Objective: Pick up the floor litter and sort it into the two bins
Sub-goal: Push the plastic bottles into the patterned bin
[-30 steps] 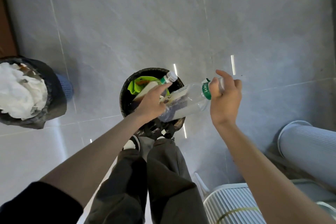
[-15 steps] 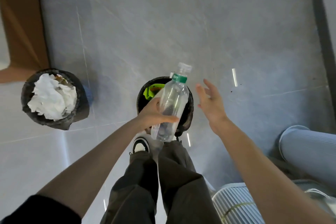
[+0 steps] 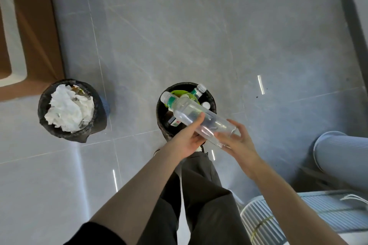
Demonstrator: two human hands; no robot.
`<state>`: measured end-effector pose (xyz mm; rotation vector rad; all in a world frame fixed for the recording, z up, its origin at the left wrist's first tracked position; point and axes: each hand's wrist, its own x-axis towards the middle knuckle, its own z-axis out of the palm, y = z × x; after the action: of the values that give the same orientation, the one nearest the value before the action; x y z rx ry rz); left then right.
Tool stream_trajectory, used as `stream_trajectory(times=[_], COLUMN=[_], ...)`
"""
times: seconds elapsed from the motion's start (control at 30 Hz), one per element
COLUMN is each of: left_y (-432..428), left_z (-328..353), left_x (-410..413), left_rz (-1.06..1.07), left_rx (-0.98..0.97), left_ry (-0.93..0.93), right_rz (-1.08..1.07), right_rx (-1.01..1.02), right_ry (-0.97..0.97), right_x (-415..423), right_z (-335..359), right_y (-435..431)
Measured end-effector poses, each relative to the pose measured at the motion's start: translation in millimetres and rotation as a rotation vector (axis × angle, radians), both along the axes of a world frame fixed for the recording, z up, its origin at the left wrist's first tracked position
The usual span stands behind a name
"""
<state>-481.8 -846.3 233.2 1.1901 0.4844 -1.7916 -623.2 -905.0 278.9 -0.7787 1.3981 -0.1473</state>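
Grips the clear bottle (image 3: pixel 191 113) in the left hand (image 3: pixel 187 141), thumb curled over the barrel and palm beneath it. Meets the bottle's base with the right hand (image 3: pixel 239 143), fingers (image 3: pixel 242 128) spread and loosely bent, touching the plastic without closing round it. Holds the bottle slanted above the bottle bin (image 3: pixel 159 113), white cap and green label band over the bin's mouth, base out past the near rim toward the body

Inside that bin: a green wrapper (image 3: pixel 179 93), a second capped bottle (image 3: pixel 199 89) leaning at the far rim, a round white cap (image 3: pixel 205 104) beside it

Hard against the bin's near side, dark trousers (image 3: pixel 199 195)

Left of the bin and well apart from it, the paper bin (image 3: pixel 42 109), lined in black and heaped with crumpled white paper (image 3: pixel 69 109)

Right of the bin and nearer the body, two pale ribbed cylinders (image 3: pixel 342 155), one lying beyond the other

Under the bin, grey floor tiles (image 3: pixel 179 36) with bright streaks of reflected light
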Motion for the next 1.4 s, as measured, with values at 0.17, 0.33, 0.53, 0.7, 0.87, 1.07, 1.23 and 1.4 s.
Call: stream_trajectory(times=[0.17, 0.33, 0.53, 0.7, 0.87, 1.07, 1.23, 1.4], left_y=[1, 24, 40, 35, 20, 3, 1, -2], left_z=[-13, -31, -49, -78, -110, -139, -154, -168], left_x=[-4, 16, 34, 33, 24, 8, 7, 15], left_rz=[-0.314, -0.405, -0.574, -0.727, -0.885, -0.982, -1.027, -1.107], left_rx=[0.189, 0.268, 0.175, 0.105, -0.014, -0.006, 0.024, 0.050], left_ry=[-0.217, -0.448, -0.644, -0.720, -0.759, -0.772, -0.769, -0.747], right_rz=[0.171, 0.487, 0.683, 0.758, 0.687, 0.639, 0.682, 0.697], right_rx=[-0.302, -0.331, -0.399, -0.477, -0.521, -0.499, -0.563, -0.606], right_ry=[0.270, 0.329, 0.338, 0.386, 0.444, 0.507, 0.582, 0.613], right_x=[0, 12, 53, 72, 59, 44, 46, 54], right_z=[-6, -26, -68, -101, -131, -156, -177, -184], right_y=[-12, -38, -53, -56, -65, -71, -68, -64])
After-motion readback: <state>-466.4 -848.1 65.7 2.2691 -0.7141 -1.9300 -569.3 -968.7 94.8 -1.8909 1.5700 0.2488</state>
